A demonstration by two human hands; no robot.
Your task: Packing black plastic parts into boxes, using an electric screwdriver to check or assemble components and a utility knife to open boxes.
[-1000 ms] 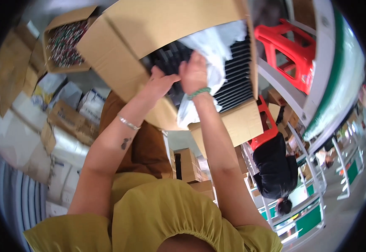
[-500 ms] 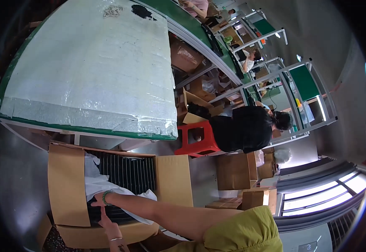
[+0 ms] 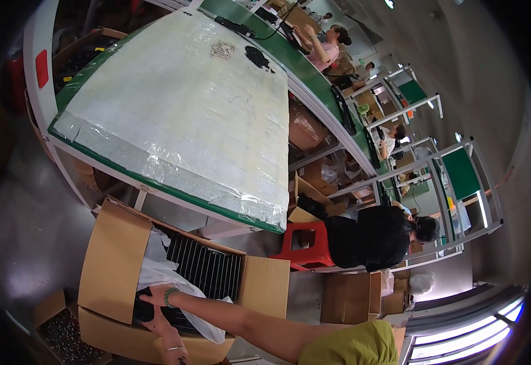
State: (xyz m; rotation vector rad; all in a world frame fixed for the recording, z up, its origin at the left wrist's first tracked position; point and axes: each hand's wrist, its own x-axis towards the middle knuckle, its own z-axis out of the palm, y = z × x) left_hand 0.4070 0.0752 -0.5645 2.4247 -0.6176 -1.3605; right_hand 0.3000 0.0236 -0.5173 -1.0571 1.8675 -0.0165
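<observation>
Brown cardboard makes up the open box [image 3: 112,261], its flaps spread outward, and black pieces [image 3: 207,266] stand inside it in close parallel rows. Both hands are inside the box's left end: the right hand [image 3: 157,294] reaches across from the box's right side and lies over the black pieces there, its fingers bent downward; the left hand [image 3: 157,324] comes in over the flap on the side away from the table [image 3: 174,121], just beside the right one. Each grip meets dark material, but the fingertips are partly lost against it, so I cannot tell whether either is closed on a piece or only resting. A thin white sheet [image 3: 159,274] lies rumpled across the middle of the box, passes under the right forearm and hangs toward the near flap. Beyond the box's far edge runs the table's green border, with a leg close to that edge. Grey floor [image 3: 34,243] shows to the box's left. A red stool [image 3: 305,246] stands near its right flap, and a smaller carton of tiny bits [image 3: 73,337] sits by its lower-left corner.
</observation>
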